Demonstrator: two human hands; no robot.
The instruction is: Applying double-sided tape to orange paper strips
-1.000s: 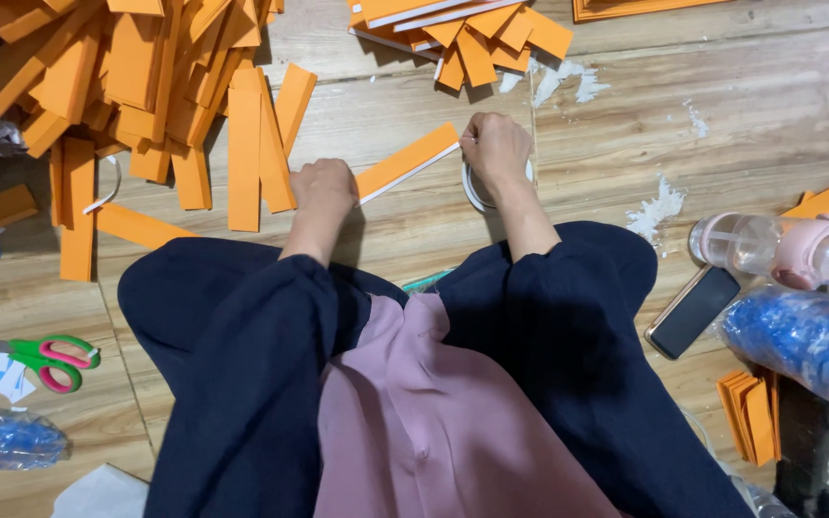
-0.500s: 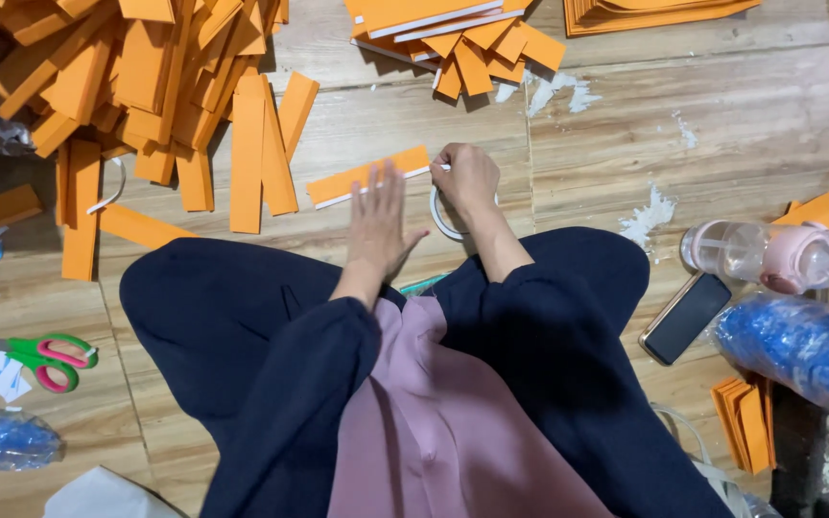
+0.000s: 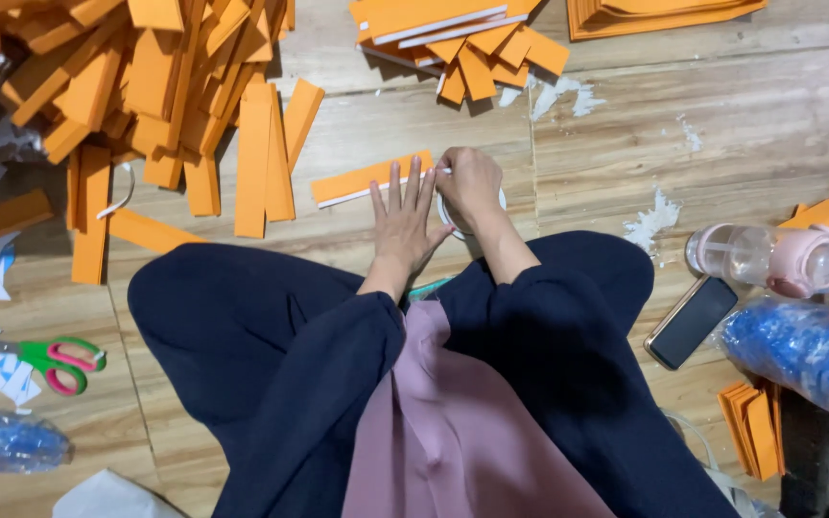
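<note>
Left hand point(image 3: 405, 216) flat, fingers spread on orange strip point(image 3: 368, 178); right hand point(image 3: 469, 184) curled over tape roll point(image 3: 453, 219) beside strip's end.

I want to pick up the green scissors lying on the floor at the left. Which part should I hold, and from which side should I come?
Probably best to hold the scissors by the two pink-lined handle loops, which point right, toward the person's leg. Come from above on that side: they lie flat on the wooden floor, and the blades point left among scraps of paper.
</note>
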